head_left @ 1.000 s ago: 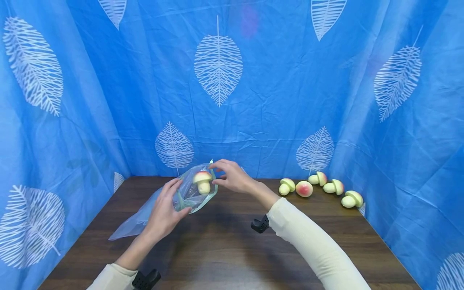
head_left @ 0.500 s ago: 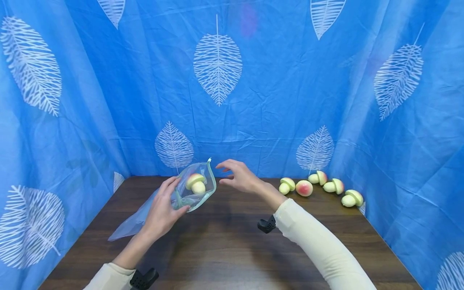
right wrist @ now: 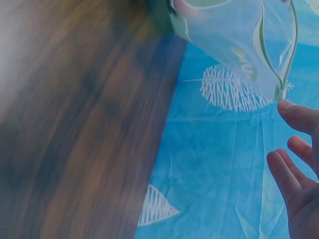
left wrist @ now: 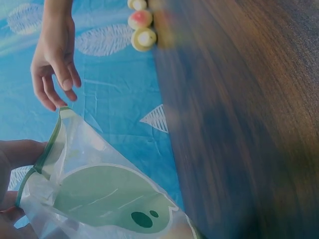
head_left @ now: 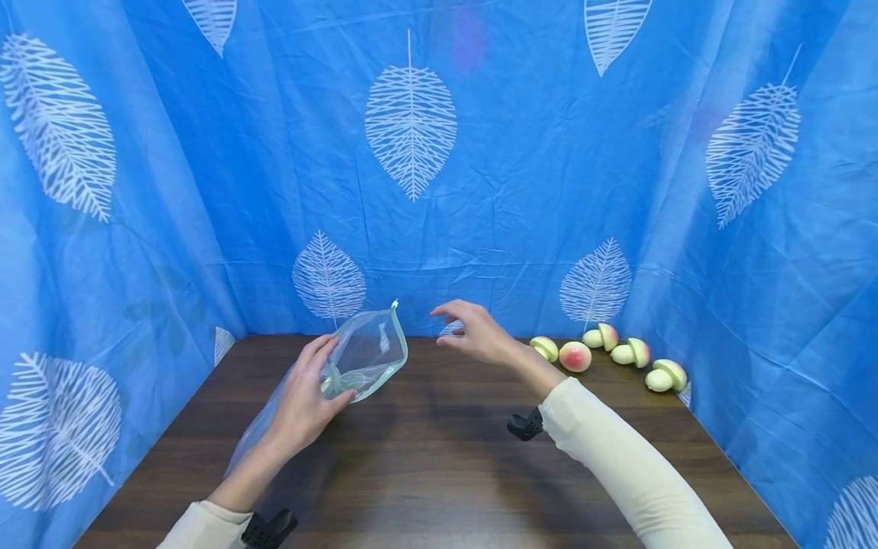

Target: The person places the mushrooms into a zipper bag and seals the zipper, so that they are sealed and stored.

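Observation:
My left hand (head_left: 302, 404) holds a clear zip bag (head_left: 373, 339) by its green-edged mouth, with the thumb on the near side and the fingers on the far side. The mouth gapes toward the right. Low inside the bag, a pinkish blurred shape (left wrist: 180, 232) shows in the left wrist view; the rest of it is hidden. My right hand (head_left: 476, 334) hangs in the air to the right of the mouth, fingers loosely bent and holding nothing. In the left wrist view a green fruit-like print (left wrist: 109, 196) covers the bag's side.
At the table's back right lie several toy mushrooms (head_left: 667, 377) with pale stems, one partly behind the right forearm. Among them a mushroom shows only its red-and-yellow cap (head_left: 575, 357). A blue leaf-print curtain (head_left: 480, 191) closes in the brown table (head_left: 439, 473) at back and sides.
The toy mushroom seen at the bag's mouth has slid down inside, out of the head view. My right hand has let go of it and moved right. The left hand keeps its grip.

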The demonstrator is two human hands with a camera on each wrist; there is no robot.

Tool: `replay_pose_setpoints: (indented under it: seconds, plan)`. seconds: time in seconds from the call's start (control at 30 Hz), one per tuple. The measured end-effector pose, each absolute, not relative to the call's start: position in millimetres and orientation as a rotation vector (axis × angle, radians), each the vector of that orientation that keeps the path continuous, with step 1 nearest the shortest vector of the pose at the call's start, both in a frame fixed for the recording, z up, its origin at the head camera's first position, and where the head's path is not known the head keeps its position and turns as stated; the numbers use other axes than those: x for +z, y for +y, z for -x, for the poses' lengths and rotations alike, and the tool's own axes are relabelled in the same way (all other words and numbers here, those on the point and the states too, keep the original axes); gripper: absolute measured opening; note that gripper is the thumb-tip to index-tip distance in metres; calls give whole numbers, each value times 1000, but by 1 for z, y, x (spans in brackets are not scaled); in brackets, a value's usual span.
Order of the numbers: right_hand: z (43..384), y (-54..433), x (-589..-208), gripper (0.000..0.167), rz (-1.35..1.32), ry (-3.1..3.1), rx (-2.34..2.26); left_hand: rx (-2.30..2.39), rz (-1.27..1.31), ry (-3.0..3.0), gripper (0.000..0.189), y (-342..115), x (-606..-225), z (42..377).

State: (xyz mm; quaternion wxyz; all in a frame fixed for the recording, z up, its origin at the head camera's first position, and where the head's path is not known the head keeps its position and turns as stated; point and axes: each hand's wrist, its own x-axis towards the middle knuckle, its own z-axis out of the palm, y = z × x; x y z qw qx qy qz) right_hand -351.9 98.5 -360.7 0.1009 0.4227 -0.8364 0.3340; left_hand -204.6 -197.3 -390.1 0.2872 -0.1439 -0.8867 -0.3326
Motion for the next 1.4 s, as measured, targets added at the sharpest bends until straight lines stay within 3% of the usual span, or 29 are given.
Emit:
replay_pose_setpoints:
  seconds: [0.6,1.4]
  plan:
    - [352,148,-365,47,-1131,-2541,909,-858,369,-2365,87,-207,-387,198]
    - [352,250,-368,49,-854,-2686,823,-857,361,-2391,90,-207,-389,200]
